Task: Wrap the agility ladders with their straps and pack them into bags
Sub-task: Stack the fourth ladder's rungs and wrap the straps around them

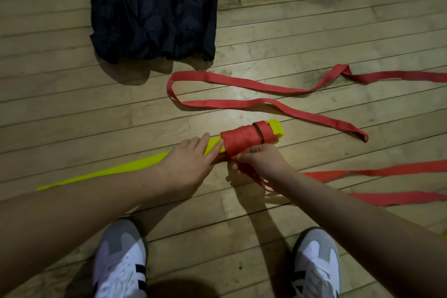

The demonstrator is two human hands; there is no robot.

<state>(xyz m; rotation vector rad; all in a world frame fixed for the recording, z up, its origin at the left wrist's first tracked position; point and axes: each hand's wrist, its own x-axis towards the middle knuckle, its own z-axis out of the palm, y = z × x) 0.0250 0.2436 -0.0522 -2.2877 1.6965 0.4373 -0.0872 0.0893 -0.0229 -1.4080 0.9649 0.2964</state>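
Note:
A stack of yellow ladder rungs [135, 167] lies on the wooden floor, running from lower left to upper right. Red strap [244, 139] is wound several times round its right end. My left hand [191, 159] lies flat on the yellow rungs just left of the red winding, fingers straight. My right hand [258, 158] grips the red strap below the winding, fingers curled round it. Loose red strap [242, 84] snakes across the floor beyond the bundle and off to the right. Two dark bags [152, 7] lie flat side by side at the top.
More red strap [377, 172] trails along the floor at the right, in two runs. My two grey and white shoes [121, 264] stand at the bottom edge. Bare wooden floorboards [60, 94] surround the bundle on the left.

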